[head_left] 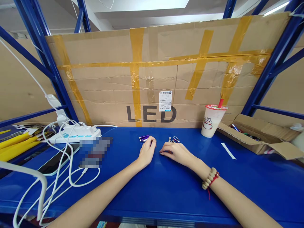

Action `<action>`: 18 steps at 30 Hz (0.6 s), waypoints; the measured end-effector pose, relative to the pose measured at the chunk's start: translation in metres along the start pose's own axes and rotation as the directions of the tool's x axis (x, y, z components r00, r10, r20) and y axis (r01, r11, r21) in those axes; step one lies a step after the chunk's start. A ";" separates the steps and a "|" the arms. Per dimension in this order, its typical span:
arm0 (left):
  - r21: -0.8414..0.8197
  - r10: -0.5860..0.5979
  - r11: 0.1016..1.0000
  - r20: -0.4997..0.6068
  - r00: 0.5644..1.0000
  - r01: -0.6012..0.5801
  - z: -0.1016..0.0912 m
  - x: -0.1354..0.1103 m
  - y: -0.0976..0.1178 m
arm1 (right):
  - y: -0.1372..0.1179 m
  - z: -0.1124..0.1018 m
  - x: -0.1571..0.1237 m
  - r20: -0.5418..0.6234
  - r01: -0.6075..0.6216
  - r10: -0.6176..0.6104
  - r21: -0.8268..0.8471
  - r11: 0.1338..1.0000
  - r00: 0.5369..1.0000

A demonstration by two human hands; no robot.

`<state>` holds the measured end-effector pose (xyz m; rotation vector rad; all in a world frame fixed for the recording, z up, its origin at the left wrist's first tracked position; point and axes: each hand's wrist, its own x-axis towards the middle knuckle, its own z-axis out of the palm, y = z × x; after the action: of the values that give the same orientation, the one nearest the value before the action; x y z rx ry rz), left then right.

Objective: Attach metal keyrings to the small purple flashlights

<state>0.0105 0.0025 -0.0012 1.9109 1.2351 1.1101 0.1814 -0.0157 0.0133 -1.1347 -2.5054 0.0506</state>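
My left hand (146, 152) rests on the blue tabletop (152, 196) with its fingers curled closed. Whatever it may hold is hidden. Just beyond it lie a few short, shiny purple cylinders (143, 138) with silvery ends. To the right, my right hand (177, 152) is bent with its fingertips drawn together low over the table, pointing left. Something dark and tiny shows at those fingertips, too small to name. Small metal clasps (170, 139) and a looped metal clip (176, 138) lie right behind the right hand, partly covered by it. A gap separates the two hands.
A drink cup (212, 122) with a red straw stands at back right, near a white strip (228, 151) and an open cardboard box (251, 136). White cables (70, 158), a power strip (76, 133) and a phone (59, 160) crowd the left. A large cardboard panel (106, 91) closes the back.
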 end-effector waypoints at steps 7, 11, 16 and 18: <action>-0.014 0.064 0.998 -0.007 0.998 -0.064 0.002 0.000 0.003 | 0.000 -0.002 0.000 0.021 -0.056 0.055 0.044 0.997 0.998; -0.006 0.063 0.998 -0.016 0.998 -0.063 0.002 -0.001 0.003 | 0.001 -0.003 0.000 0.047 -0.087 0.085 0.051 0.995 0.995; -0.002 0.087 0.996 -0.026 0.996 -0.087 0.003 0.000 -0.003 | -0.001 -0.004 0.000 0.061 -0.078 0.075 0.047 0.996 0.995; -0.008 0.095 0.995 -0.026 0.995 -0.095 0.004 0.001 -0.005 | -0.001 -0.005 0.000 0.056 -0.084 0.082 0.038 0.996 0.995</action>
<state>0.0120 0.0055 -0.0068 1.9718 1.1612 1.1900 0.1821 -0.0173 0.0177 -1.2368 -2.4916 0.1557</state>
